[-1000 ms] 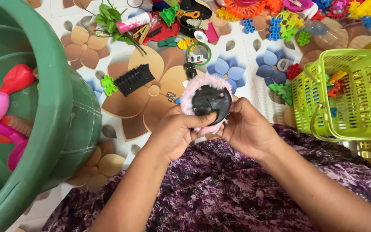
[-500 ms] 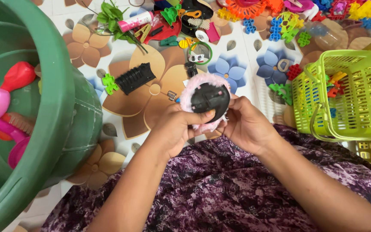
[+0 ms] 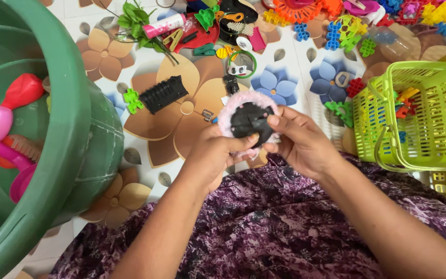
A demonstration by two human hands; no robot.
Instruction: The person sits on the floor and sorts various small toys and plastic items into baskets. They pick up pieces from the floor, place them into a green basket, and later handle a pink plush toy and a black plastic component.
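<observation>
Since the earlier frame, the right hand [image 3: 300,142] has slid up over the round black disc with a pink fuzzy rim [image 3: 249,121], so that its fingers [image 3: 280,114] now lie across the disc's right face instead of gripping only the edge; the left hand [image 3: 218,155] has kept its place. Both hands are closed on the disc: the left thumb presses the lower face, the right fingers cover the right side, and the disc sits between the two, just beyond the knuckles and above the purple patterned lap [image 3: 285,227]. Being round, the disc shows no long axis (its flat black face is turned up toward the camera). Neither hand is nearer; both touch it. Beyond the grip, on the flowered floor mat [image 3: 181,129], lies a black comb-like clip [image 3: 162,94] to the far left, a green tub [image 3: 52,129] farther left, and a lime-green basket [image 3: 419,113] well to the right.
</observation>
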